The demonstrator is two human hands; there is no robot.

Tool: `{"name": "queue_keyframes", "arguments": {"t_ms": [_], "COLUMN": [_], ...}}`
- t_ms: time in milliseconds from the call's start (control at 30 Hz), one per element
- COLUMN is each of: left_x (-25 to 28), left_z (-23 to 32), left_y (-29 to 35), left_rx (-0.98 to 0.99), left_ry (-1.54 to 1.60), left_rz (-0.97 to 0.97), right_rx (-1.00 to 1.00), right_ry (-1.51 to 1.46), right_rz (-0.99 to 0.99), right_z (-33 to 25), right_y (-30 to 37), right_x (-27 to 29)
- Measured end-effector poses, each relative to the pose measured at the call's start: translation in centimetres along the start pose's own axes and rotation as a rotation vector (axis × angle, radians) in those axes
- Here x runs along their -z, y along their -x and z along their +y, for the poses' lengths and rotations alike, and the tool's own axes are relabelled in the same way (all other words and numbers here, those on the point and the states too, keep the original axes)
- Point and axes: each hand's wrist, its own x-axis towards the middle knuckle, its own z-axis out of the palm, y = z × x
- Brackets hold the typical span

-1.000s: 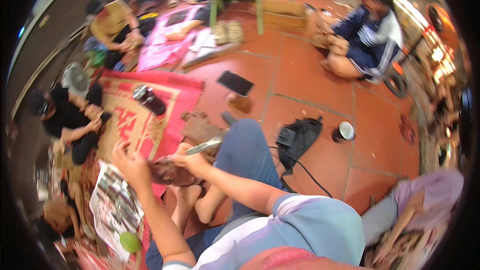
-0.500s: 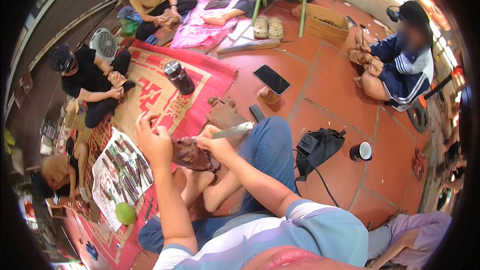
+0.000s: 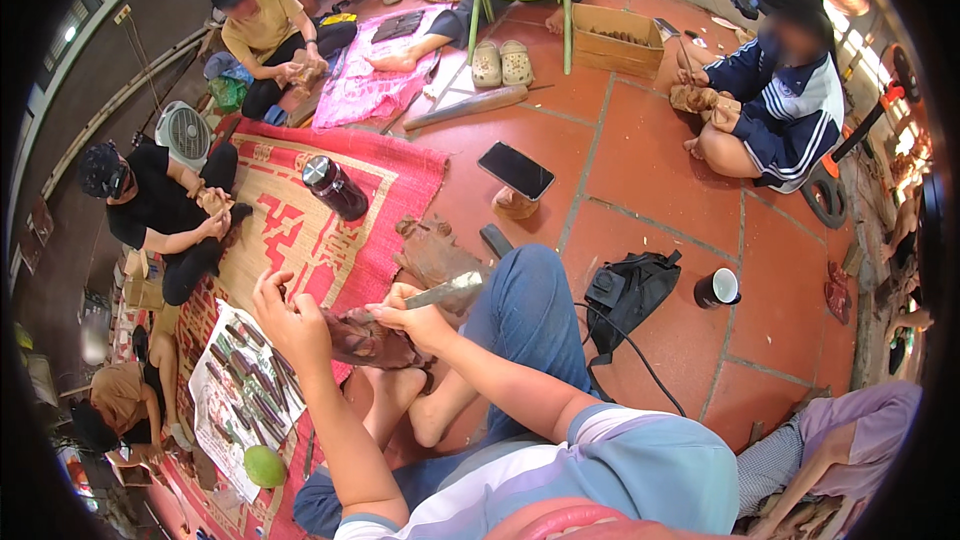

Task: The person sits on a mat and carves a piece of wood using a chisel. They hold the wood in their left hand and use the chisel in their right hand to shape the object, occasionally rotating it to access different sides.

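Note:
A reddish-brown carved wooden piece [image 3: 375, 342] rests low before me, by my bare feet. My right hand [image 3: 418, 322] is closed on a flat grey strip-like tool [image 3: 452, 290], which points up and right beside my bent knee. The fingers press against the carving's upper right side. My left hand [image 3: 297, 325] is raised at the carving's left, thumb and forefinger apart and curved. I see nothing clearly held in it, though its other fingers are partly hidden. Behind the carving lies a flat, ragged brown piece [image 3: 435, 255].
Several carving tools [image 3: 250, 380] lie on a printed sheet at my left, with a green fruit [image 3: 265, 466] at its edge. A dark flask [image 3: 335, 188] stands on the mat. Ahead is a phone [image 3: 516, 170]; to the right, a black bag [image 3: 632, 295] and cup [image 3: 717, 288]. People sit around.
The whole view has shifted slightly. My left hand's forefinger has bent downward and the hand sits lower. My right hand still holds the grey strip against the carving.

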Motion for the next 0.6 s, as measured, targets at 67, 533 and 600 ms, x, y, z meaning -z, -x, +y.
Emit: {"name": "queue_keyframes", "arguments": {"t_ms": [67,533,600], "left_x": [0.0,0.2,0.2], "left_z": [0.1,0.6,0.4], "left_y": [-0.1,0.1,0.0], "left_rx": [0.034,0.072,0.067], "left_ry": [0.040,0.068,0.086], "left_rz": [-0.006,-0.024,-0.012], "right_rx": [-0.075,0.145,0.097], "right_ry": [-0.065,0.387,0.370], "right_rz": [0.006,0.068,0.078], "right_z": [0.4,-0.3,-0.2], "right_y": [-0.4,-0.1,0.3], "right_x": [1.5,-0.4,-0.8]}}
